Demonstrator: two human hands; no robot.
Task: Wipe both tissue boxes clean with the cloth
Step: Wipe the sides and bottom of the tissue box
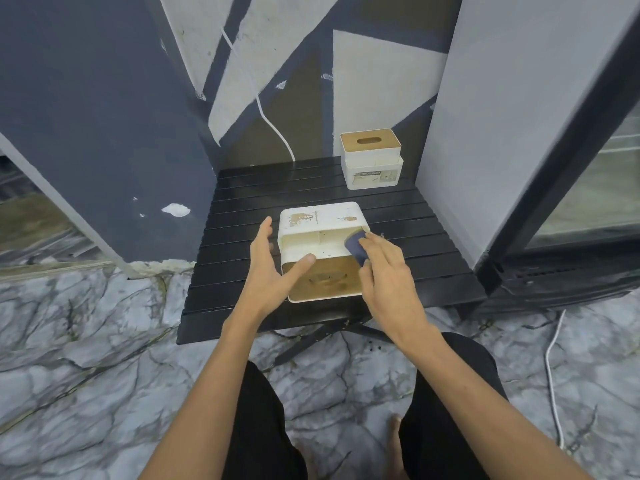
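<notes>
A black slatted table (311, 202) stands on the marble floor (86, 341), with a fridge (571, 202) at 3 o'clock. On the table a white box (322, 220) lies on its side at the centre, its wooden lid facing the person, and a second box (372, 161) stands upright at 1 o'clock, well apart. The left hand (273, 268) is open with straight fingers, the thumb touching the lying box, while the right hand (384, 271) presses a blue cloth (356, 245) against the box's right edge with relaxed fingers.
</notes>
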